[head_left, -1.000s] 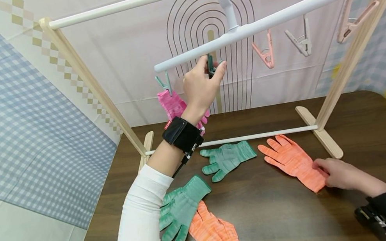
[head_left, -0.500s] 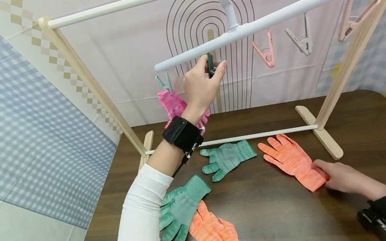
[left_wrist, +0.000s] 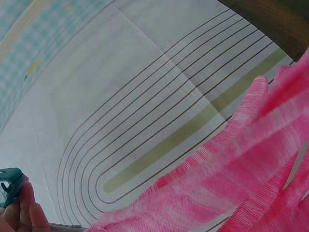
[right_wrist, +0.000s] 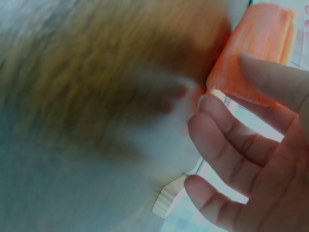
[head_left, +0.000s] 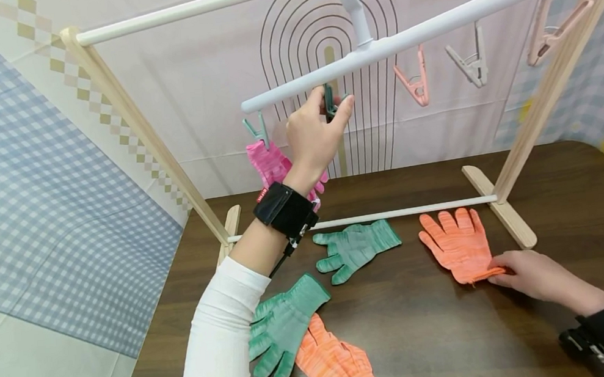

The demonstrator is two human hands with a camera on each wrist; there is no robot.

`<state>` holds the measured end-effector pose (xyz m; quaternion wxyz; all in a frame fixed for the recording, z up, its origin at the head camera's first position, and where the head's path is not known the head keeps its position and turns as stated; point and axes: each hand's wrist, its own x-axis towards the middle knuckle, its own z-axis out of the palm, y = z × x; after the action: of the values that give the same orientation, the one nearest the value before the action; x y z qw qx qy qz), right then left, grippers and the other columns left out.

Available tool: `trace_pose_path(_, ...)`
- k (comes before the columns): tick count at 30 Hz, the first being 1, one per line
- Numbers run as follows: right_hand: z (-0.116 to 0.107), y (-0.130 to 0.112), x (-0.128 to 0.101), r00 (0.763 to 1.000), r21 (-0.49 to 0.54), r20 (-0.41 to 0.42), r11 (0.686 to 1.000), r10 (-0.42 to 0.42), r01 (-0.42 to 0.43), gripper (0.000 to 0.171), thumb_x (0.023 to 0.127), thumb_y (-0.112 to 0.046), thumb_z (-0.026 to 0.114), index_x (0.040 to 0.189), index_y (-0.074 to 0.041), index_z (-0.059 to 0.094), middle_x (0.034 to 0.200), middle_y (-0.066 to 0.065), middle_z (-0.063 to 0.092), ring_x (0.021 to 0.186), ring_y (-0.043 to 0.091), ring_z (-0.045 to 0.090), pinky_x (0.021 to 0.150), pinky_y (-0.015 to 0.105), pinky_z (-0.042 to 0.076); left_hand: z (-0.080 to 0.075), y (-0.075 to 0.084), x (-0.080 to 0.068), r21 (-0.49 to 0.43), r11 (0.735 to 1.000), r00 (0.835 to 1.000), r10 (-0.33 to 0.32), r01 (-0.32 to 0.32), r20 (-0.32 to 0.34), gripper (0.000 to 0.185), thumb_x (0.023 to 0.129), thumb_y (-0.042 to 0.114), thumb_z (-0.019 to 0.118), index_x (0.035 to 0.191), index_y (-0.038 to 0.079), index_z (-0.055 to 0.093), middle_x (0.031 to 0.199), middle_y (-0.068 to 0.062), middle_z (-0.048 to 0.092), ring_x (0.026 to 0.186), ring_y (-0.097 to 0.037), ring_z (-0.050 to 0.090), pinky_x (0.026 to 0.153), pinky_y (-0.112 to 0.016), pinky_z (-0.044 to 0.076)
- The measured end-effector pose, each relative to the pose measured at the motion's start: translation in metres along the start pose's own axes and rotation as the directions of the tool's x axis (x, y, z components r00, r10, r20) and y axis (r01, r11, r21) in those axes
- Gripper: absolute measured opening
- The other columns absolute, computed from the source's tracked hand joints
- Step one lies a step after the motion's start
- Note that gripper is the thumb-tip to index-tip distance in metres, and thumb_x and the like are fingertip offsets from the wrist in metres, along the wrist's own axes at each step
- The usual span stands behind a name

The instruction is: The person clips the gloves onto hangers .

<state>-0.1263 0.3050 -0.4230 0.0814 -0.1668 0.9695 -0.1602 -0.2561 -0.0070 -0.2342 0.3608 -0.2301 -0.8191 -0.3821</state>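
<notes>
Landmark: white hanger bar (head_left: 418, 32), slung from the wooden rack's top rail (head_left: 205, 3). Pink glove (head_left: 272, 164) hangs off the teal clip (head_left: 257, 130) at the bar's left end. Pink (head_left: 417, 85), white (head_left: 468, 63) and beige (head_left: 551, 33) clips hang to the right, nothing on them. Below the bar on the tabletop (head_left: 557, 198): two green gloves (head_left: 358, 249) (head_left: 283, 325), an orange glove (head_left: 337, 366) nearest the camera, another orange glove (head_left: 458, 246) under the bar's right half. Rack's lower crossbar (head_left: 404, 211) runs just behind the gloves. Bare tabletop right of the rack foot. Left hand (head_left: 314, 135) raised under the bar, pinching a dark teal clip (head_left: 330, 101) (jaw state unclear). Right hand (head_left: 532, 275) pinches the orange glove's cuff, glove flat.
</notes>
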Motion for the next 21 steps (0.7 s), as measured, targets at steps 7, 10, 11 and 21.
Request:
trace_pose_path(7, -0.004, -0.016, -0.002, 0.989, -0.07, -0.147, 0.997, -0.029, 0.019, 0.008, 0.079, -0.024, 0.064, 0.074, -0.018, 0.062, 0.07, -0.006, 0.047, 0.055, 0.002, 0.034, 0.05, 0.021, 0.027, -0.001, 0.0, 0.0, 0.002, 1.0, 1.0, 0.0, 0.0, -0.002, 0.025, 0.085, 0.035, 0.055, 0.086, 0.01, 0.058, 0.065, 0.001, 0.059, 0.052, -0.007, 0.041, 0.049, -0.016, 0.025)
trace_pose_path(10, -0.005, -0.022, -0.002, 0.957, -0.114, -0.272, 0.991, -0.101, 0.073, 0.008, 0.078, -0.024, 0.065, 0.074, -0.019, 0.061, 0.072, -0.007, 0.052, 0.058, 0.002, 0.039, 0.051, 0.022, 0.031, -0.001, 0.0, 0.0, 0.006, 1.0, 1.0, 0.006, -0.006, -0.007, 0.025, 0.085, 0.035, 0.056, 0.085, 0.01, 0.058, 0.065, 0.001, 0.06, 0.052, -0.007, 0.041, 0.049, -0.017, 0.026)
trace_pose_path(11, -0.005, -0.024, -0.002, 0.942, -0.119, -0.312, 0.989, -0.126, 0.092, 0.007, 0.078, -0.023, 0.065, 0.075, -0.019, 0.061, 0.074, -0.006, 0.054, 0.061, 0.004, 0.044, 0.053, 0.023, 0.035, -0.001, 0.0, 0.0, 0.007, 1.0, 1.0, 0.008, -0.008, -0.008, 0.025, 0.085, 0.035, 0.056, 0.085, 0.009, 0.058, 0.065, 0.001, 0.059, 0.052, -0.007, 0.041, 0.049, -0.016, 0.025)
trace_pose_path(21, -0.006, -0.036, 0.002, 0.768, -0.136, -0.593, 0.97, -0.241, 0.199, 0.015, 0.069, -0.009, 0.071, 0.083, -0.011, 0.066, 0.077, 0.002, 0.064, 0.07, 0.021, 0.057, 0.059, 0.029, 0.041, -0.001, -0.001, 0.0, 0.015, 1.0, 1.0, 0.013, -0.013, -0.005, 0.026, 0.085, 0.035, 0.055, 0.085, 0.009, 0.058, 0.066, 0.001, 0.06, 0.051, -0.007, 0.039, 0.047, -0.016, 0.024)
